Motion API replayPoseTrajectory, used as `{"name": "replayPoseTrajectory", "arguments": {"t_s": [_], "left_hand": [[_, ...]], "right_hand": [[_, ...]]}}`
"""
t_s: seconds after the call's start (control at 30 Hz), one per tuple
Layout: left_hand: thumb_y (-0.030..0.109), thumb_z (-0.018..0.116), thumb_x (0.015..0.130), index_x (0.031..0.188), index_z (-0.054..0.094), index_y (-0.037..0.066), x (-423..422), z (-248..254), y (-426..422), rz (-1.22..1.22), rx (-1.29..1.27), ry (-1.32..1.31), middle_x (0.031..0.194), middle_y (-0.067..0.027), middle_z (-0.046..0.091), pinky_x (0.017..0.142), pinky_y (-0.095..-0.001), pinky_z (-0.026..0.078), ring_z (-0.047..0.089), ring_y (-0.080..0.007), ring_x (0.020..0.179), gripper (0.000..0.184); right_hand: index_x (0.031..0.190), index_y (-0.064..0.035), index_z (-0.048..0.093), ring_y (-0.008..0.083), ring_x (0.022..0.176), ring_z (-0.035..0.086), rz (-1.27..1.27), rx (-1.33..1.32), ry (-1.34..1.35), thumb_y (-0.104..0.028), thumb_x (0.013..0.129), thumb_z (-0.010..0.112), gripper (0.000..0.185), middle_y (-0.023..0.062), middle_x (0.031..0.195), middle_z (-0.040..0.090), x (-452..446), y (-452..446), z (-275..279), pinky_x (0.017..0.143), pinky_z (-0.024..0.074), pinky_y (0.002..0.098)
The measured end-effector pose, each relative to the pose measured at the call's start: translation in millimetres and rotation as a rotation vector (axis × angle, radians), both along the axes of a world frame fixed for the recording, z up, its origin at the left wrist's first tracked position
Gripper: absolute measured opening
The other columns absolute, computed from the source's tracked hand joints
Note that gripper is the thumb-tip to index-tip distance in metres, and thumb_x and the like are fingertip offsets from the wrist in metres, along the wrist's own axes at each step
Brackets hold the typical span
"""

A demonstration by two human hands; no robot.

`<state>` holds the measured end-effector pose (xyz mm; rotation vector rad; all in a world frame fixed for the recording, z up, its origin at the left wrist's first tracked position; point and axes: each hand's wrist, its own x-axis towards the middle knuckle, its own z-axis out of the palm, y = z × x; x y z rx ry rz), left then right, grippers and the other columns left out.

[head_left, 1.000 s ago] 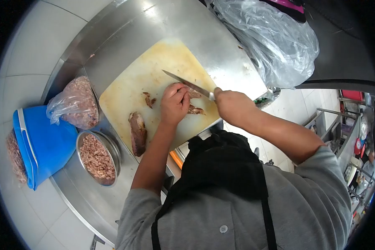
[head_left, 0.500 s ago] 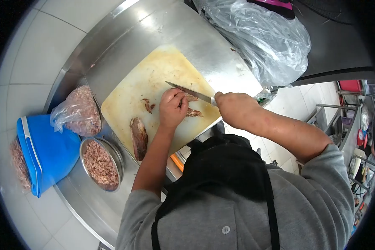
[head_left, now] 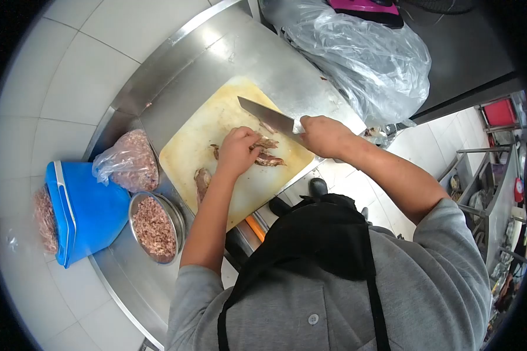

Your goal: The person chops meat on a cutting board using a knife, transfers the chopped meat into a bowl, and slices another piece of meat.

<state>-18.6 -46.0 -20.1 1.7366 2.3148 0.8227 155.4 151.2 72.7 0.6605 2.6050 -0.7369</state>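
- Two bare hands work above one board: the right hand (head_left: pixel 325 136) is wrapped round the white handle of a long, grey metal knife (head_left: pixel 266 113); the left hand (head_left: pixel 238 149) has bent fingers, close together, with thumb opposite, gripping one end of a brown, shredded strip of meat (head_left: pixel 267 143). How firmly, I cannot tell.
- This strip comes out from the left fingertips, its long axis pointing roughly toward the right wrist. The left hand is the nearer one, as it touches the meat. The blade slants just beyond the strip, its tip pointing away from the body and leftward; I cannot tell whether it touches the board.
- A second, darker brown strip (head_left: pixel 270 159) lies on the body side of the first one, almost parallel.
- Under both hands is a yellowish-white, rounded plastic cutting board (head_left: pixel 246 196); left of the left forearm, a thick reddish-brown chunk of meat (head_left: pixel 202 181) is partly hidden.
- Further left stand a round steel bowl (head_left: pixel 132 217) of chopped meat and a knotted clear bag (head_left: pixel 129 158) on the shiny steel table (head_left: pixel 187 85), then a blue box-shaped container (head_left: pixel 93 210).
- Beyond the right hand are a large crumpled transparent plastic bag (head_left: pixel 369 64) and, farther, grey metal shelves (head_left: pixel 486 175).
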Motion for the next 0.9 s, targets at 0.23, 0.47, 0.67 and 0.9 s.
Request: {"name": "replayPoseTrajectory", "arguments": {"t_s": [0.23, 0.47, 0.67, 0.9], "left_hand": [[0.009, 0.07, 0.083, 0.102, 0.075, 0.009, -13.4, -1.3, 1.0, -0.004, -0.214, -0.006, 0.1, -0.0109, 0.066, 0.088, -0.0423, 0.053, 0.063, -0.031, 0.099, 0.019], [0.009, 0.076, 0.081, 0.1, 0.075, 0.005, -6.3, 0.8, -4.7, 0.096, -0.085, -0.005, 0.098, -0.0123, 0.067, 0.084, -0.0411, 0.053, 0.064, -0.0315, 0.097, 0.02], [0.01, 0.078, 0.081, 0.096, 0.074, 0.005, 5.7, -31.8, -29.2, 0.204, 0.108, -0.047, 0.098, -0.0117, 0.068, 0.078, -0.0398, 0.055, 0.066, -0.0309, 0.091, 0.016], [0.0, 0.072, 0.083, 0.101, 0.075, 0.004, 16.2, -33.6, -17.8, 0.129, 0.202, 0.045, 0.103, -0.012, 0.068, 0.084, -0.0377, 0.054, 0.065, -0.03, 0.097, 0.019]], "right_hand": [[0.112, 0.0036, 0.061, 0.0416, 0.105, 0.066, 0.011, -0.042, 0.047, -0.026, 0.097, 0.058, 0.034, 0.026, 0.106, 0.07, 14.6, -0.3, -6.0, 0.092, 0.0512, 0.0497], [0.115, 0.0007, 0.065, 0.0371, 0.109, 0.067, 0.088, -0.061, -0.033, -0.02, 0.095, 0.053, 0.031, 0.0233, 0.114, 0.07, 11.2, -11.2, -7.0, 0.094, 0.0523, 0.0468], [0.116, 0.0003, 0.065, 0.0363, 0.106, 0.069, 0.143, 0.0, -0.057, -0.014, 0.094, 0.052, 0.029, 0.022, 0.112, 0.071, 9.8, -12.3, -7.5, 0.091, 0.0542, 0.0461], [0.114, 0.0006, 0.064, 0.0376, 0.103, 0.069, 0.081, 0.041, -0.034, -0.016, 0.096, 0.054, 0.027, 0.0223, 0.109, 0.071, 6.9, -23.8, 0.4, 0.087, 0.0551, 0.0476]]}}
